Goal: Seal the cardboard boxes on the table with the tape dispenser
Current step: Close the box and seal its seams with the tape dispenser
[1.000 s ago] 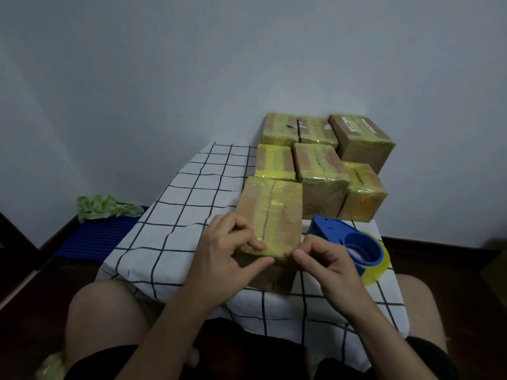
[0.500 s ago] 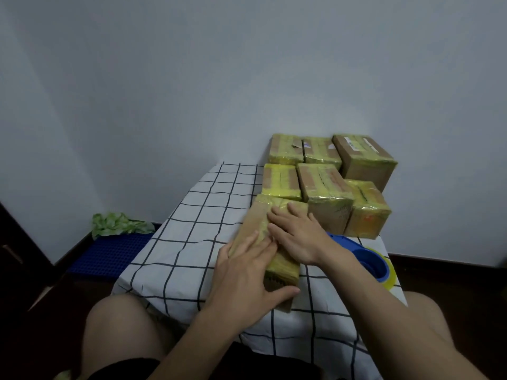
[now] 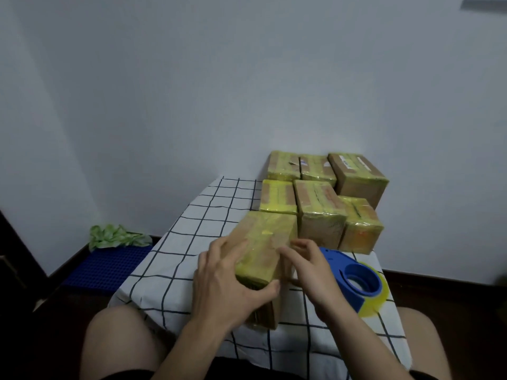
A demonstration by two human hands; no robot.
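Clasping the near box [image 3: 266, 242], the left grip [image 3: 227, 281] has its fingers spread over the top and left side, thumb hooked on the near top edge. Right grip [image 3: 315, 272] sits at the box's right edge, fingers bent; whether it pinches anything cannot be told. Blue dispenser [image 3: 356, 281] lies just right of the right grip, on the checked counter [image 3: 175, 259]. Six taped boxes [image 3: 318, 207] stand beyond both grips.

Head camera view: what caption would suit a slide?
Left hand grips the nearest taped box, right hand at its side; tape dispenser lies on the checked cloth, six taped boxes behind.
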